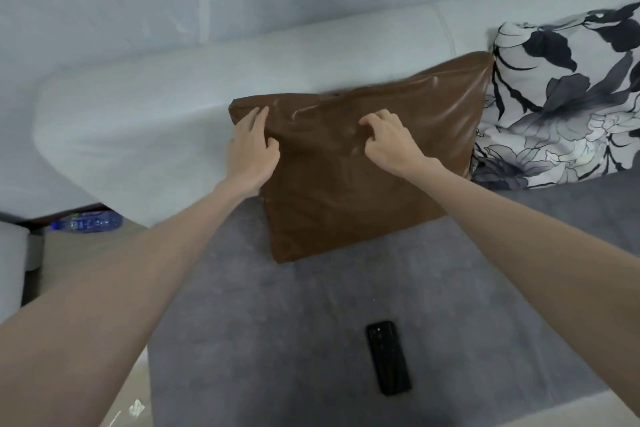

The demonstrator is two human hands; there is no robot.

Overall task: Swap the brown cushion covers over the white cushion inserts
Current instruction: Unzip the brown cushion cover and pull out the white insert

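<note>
- Nearest to the camera, a black remote control [389,357] lies flat on the grey seat cover [242,340], close to the front edge of the seat and well apart from both hands.
- On the brown cushion cover [346,191], the left hand [252,146] lies at the upper left corner; its fingers are spread and flat on the shiny material, with the thumb pressing a fold.
- To the right of it, the right hand [389,140] is near the middle of the top edge; its fingers are curled together and they pinch a small ridge of the cover.
- One cannot tell whether the white insert is inside, but the cover looks filled.
- At the back of the seat, this brown cushion stands tilted and leans against the white backrest [138,121].
- Its right side touches a floral cushion [561,104] in black, grey and white, which also leans on the backrest.
- Beyond the left edge of the sofa, a plastic bottle [86,222] lies on the floor.
</note>
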